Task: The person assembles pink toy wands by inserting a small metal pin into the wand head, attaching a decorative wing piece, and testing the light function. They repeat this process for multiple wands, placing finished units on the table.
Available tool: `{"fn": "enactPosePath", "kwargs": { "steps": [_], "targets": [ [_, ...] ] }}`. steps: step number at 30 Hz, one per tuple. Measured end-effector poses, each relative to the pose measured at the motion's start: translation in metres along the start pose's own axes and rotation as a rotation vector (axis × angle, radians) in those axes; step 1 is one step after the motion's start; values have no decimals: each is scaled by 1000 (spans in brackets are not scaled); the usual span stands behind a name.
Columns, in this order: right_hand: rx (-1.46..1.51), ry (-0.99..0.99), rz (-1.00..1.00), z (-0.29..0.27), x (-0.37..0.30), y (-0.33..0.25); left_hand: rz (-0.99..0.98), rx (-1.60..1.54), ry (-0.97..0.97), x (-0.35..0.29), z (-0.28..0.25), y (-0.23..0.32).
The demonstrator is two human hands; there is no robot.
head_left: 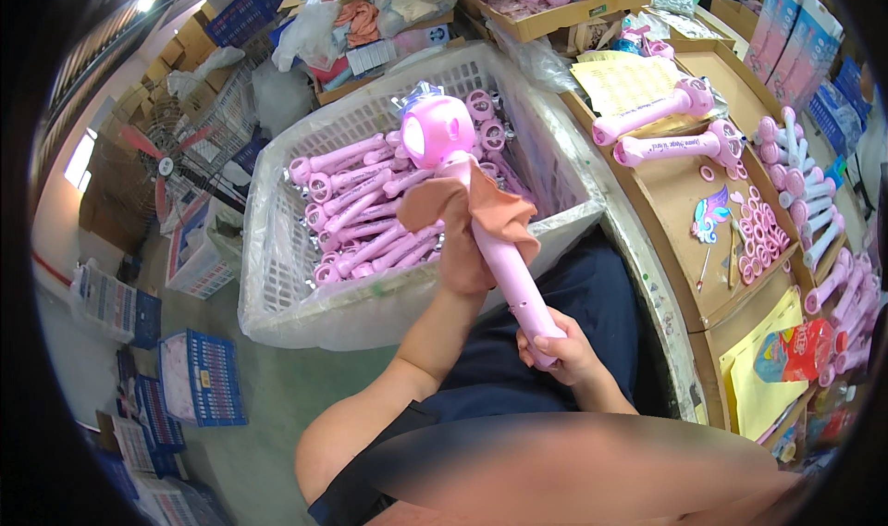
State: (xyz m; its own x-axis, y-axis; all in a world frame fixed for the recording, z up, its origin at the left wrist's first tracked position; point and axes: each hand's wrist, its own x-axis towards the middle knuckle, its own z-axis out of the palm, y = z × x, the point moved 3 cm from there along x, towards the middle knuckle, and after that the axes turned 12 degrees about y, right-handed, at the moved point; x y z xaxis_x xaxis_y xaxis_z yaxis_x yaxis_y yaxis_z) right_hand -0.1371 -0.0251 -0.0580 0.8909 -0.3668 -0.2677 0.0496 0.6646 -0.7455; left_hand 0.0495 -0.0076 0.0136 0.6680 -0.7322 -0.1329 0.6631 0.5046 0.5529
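Observation:
A pink toy wand [511, 272] with a round, hollow head slants across the middle, head up and away from me. My right hand [569, 348] is closed round the lower end of its handle. Higher up, my left hand [462, 256] is wrapped round the shaft with an orange cloth [499, 210], which drapes over both sides just below the head. The cloth hides some of the left fingers. Behind the wand stands a white plastic basket [277, 306] with a clear liner, where many similar pink wands [365, 198] lie in a pile.
On the right, a cardboard tray [671, 225] holds two pink wands, pink rings [760, 239] and a winged ornament [710, 216]. More wands stand at the far right, near a red-labelled bottle [795, 350]. A fan [165, 165] and blue crates [215, 378] are at left.

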Motion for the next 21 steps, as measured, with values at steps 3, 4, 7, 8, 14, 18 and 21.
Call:
{"fn": "enactPosePath", "kwargs": {
  "steps": [3,4,7,8,14,18,21],
  "targets": [
    [-506,238,-399,-2,15,-3,582,785,-307,-23,22,-7],
    [-860,434,-718,1,19,-7,1142,1278,-323,-36,31,-9],
    [-1169,651,-858,2,18,6,1086,1214,-340,-43,31,-21],
    [-1215,645,-817,0,15,13,831,1067,-410,-39,29,-24],
    [-1174,577,-851,-5,-10,47,260,574,-165,-15,13,6],
    [-1055,593,-824,-4,0,37,1158,1638,-516,-47,22,-15],
    [-1158,289,-609,-9,-2,9,726,1301,-607,-54,6,-29]
  ]
}}
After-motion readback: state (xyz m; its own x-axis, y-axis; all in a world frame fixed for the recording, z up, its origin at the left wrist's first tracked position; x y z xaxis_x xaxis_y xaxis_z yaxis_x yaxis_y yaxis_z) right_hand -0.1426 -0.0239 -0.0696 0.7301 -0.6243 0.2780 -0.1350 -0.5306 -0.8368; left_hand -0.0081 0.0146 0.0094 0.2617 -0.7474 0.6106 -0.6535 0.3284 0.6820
